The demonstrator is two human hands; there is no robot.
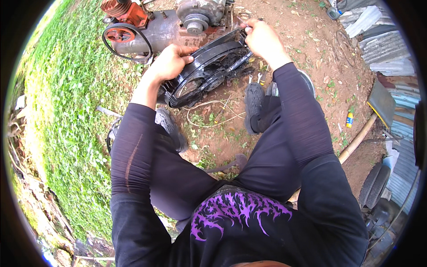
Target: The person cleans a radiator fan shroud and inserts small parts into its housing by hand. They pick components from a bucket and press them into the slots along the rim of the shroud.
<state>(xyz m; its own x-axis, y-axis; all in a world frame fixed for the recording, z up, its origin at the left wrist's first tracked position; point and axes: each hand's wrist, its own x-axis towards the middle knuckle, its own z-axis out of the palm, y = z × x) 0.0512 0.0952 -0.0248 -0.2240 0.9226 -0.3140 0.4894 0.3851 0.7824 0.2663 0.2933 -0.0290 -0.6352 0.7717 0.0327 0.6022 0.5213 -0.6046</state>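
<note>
A black plastic radiator fan shroud (213,56), with a round opening and struts, is tilted up off the ground between my feet. My left hand (171,64) is closed over its near-left upper edge, thumb and fingers pinching the rim. At the far right end of the shroud, my right hand (263,39) grips the corner with curled fingers. The underside of the shroud and my left fingertips are partly hidden.
Just beyond stands an air compressor tank (162,31) with a red pump (124,12), a belted pulley (121,34) and a motor (198,18). Wrenches (259,78) lie by my right shoe, a thin cord (218,103) between my feet. Rightward are a yellow bottle (349,119), a shovel (381,101) and tyres (374,184).
</note>
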